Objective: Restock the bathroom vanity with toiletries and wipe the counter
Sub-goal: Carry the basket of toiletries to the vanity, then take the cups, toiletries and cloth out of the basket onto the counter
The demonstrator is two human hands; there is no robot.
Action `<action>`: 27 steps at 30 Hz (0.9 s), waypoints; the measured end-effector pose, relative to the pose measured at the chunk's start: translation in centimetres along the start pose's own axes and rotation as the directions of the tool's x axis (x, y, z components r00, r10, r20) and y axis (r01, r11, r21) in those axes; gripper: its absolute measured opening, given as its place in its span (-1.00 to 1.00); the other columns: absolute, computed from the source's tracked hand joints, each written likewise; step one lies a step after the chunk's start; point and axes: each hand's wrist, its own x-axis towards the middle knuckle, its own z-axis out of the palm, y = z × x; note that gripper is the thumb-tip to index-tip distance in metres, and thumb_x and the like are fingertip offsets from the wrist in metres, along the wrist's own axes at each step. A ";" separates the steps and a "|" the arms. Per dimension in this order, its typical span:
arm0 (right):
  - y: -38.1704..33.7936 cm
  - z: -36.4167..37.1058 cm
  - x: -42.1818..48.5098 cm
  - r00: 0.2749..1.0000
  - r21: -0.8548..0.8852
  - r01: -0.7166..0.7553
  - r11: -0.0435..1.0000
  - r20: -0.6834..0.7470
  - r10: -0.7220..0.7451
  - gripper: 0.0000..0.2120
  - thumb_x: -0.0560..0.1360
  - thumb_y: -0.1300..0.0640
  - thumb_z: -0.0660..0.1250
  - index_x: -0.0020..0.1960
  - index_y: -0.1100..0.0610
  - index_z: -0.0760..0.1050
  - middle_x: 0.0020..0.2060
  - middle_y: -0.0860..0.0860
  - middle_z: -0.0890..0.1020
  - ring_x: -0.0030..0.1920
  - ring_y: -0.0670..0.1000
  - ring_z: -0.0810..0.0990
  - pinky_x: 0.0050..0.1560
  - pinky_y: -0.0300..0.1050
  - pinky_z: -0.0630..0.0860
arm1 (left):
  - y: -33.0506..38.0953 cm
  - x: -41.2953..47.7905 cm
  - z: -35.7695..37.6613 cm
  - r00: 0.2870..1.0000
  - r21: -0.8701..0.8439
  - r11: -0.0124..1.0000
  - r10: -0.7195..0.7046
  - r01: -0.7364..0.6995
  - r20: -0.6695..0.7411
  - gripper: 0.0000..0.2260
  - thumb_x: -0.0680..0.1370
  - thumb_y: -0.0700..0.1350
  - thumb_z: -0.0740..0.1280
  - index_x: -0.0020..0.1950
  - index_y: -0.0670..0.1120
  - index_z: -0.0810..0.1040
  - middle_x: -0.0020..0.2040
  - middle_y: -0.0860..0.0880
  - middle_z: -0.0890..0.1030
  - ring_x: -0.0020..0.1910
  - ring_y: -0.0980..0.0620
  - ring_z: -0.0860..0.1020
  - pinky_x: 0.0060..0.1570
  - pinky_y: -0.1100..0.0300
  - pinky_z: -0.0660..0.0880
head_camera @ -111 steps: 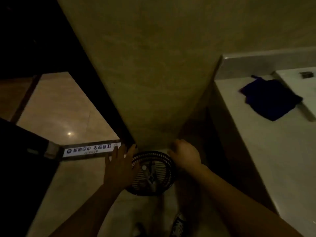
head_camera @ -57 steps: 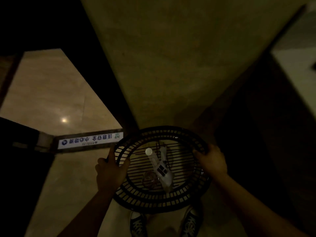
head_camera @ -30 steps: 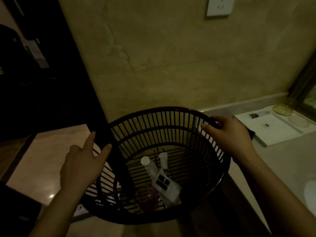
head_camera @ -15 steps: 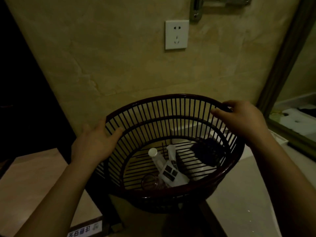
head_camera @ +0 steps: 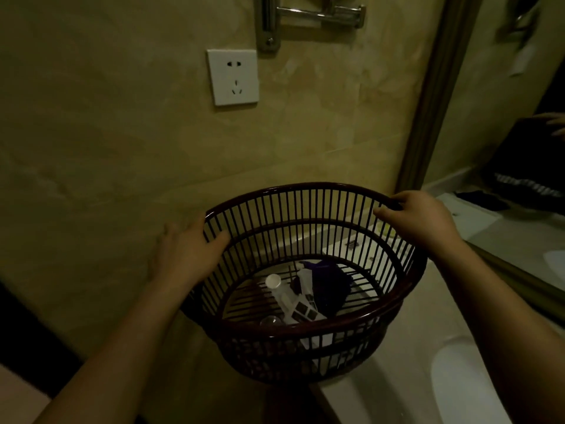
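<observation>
I hold a dark slatted plastic basket (head_camera: 305,329) in the air over the left end of the pale vanity counter (head_camera: 412,347). My left hand (head_camera: 186,255) grips its left rim, thumb inside and fingers outside. My right hand (head_camera: 419,218) grips the far right rim from above. On the basket's bottom lie white toiletry tubes (head_camera: 287,298), one with a round white cap, and a small clear round item (head_camera: 270,321). A dark blue cloth (head_camera: 328,286) shows at the basket's bottom; I cannot tell whether it lies inside or on the counter below.
A beige wall with a white socket (head_camera: 233,77) and a chrome rail (head_camera: 318,13) stands just behind the basket. A framed mirror (head_camera: 519,117) runs along the right. A white tray (head_camera: 470,221) sits at the counter's back, and a white basin (head_camera: 458,377) is at the lower right.
Both hands took the basket from the floor by the wall, raised it and carried it right, up to counter height. The view rose from the floor to the wall.
</observation>
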 end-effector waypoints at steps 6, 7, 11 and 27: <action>1.4 1.7 2.8 0.996 -0.089 -0.094 0.992 -0.001 0.095 -0.74 0.50 -0.13 0.37 -0.02 0.06 0.62 -0.32 0.00 0.62 -0.31 0.01 0.59 -0.23 -0.02 0.60 | 1.6 3.5 3.4 0.996 -0.038 0.997 0.065 -0.063 0.059 -0.33 0.49 0.40 0.09 0.55 0.17 0.14 0.45 -0.33 0.23 0.40 -0.34 0.28 0.28 -0.16 0.33; 1.7 1.9 3.2 0.993 -0.100 -0.115 0.988 -0.008 0.115 -0.74 0.50 -0.14 0.37 -0.01 0.05 0.61 -0.31 0.00 0.62 -0.31 0.01 0.59 -0.22 -0.02 0.60 | 1.7 3.9 3.9 0.994 -0.056 0.996 0.073 -0.069 0.085 -0.31 0.48 0.42 0.08 0.55 0.17 0.13 0.46 -0.33 0.22 0.41 -0.34 0.26 0.29 -0.16 0.33; 3.0 2.5 3.8 0.986 -0.147 -0.164 0.975 -0.038 0.161 -0.70 0.49 -0.14 0.38 0.06 0.06 0.62 -0.23 0.02 0.65 -0.24 0.03 0.60 -0.15 0.01 0.61 | 1.9 4.3 5.9 0.981 -0.110 0.988 0.123 -0.107 0.148 -0.26 0.43 0.47 0.03 0.55 0.19 0.09 0.45 -0.30 0.20 0.43 -0.32 0.23 0.28 -0.17 0.34; 6.2 4.5 5.0 0.995 -0.539 0.097 0.837 0.034 -0.093 -0.42 0.43 -0.20 0.39 0.35 0.04 0.41 0.14 0.10 0.50 0.14 0.14 0.46 0.06 0.03 0.51 | 4.8 5.8 8.4 0.951 0.259 0.920 0.255 -0.295 0.175 -0.25 0.49 0.43 -0.02 0.59 0.15 -0.13 0.35 -0.23 0.25 0.31 -0.20 0.29 0.21 -0.08 0.33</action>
